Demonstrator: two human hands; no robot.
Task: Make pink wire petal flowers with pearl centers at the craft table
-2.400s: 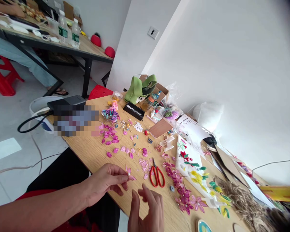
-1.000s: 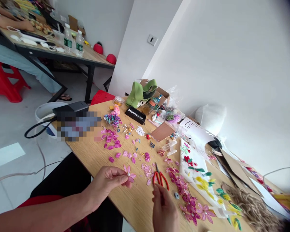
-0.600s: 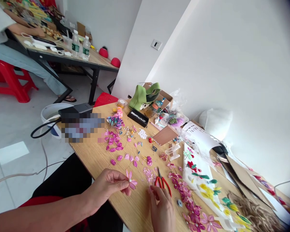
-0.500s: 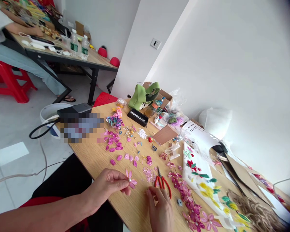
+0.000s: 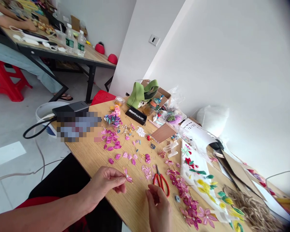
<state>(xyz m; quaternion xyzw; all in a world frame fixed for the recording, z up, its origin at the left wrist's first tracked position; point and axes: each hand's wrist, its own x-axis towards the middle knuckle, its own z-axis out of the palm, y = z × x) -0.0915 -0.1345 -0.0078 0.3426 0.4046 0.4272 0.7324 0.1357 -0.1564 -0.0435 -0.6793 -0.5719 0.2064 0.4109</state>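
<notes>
A small pink petalled flower with a pale bead centre is pinched between the thumb and fingers of my left hand, above the near table edge. To the right, my right hand has thumb and forefinger pressed together; anything between them is too fine to make out. Just beyond its fingers lies a red-handled pair of scissors or pliers, points away from me. A tangle of pink strands rests left of the tool. Loose magenta petals lie beyond my left hand.
Finished magenta flowers run along the right, beside a small grey spool and a white sheet with coloured flowers. A brown board, black box and green strap stand farther back. Another person's arm rests at a second table.
My left hand has turned the flower, so its petals now appear narrower, more edge-on. My right hand keeps its pinch near the red-handled tool. The whole view has shifted slightly.
</notes>
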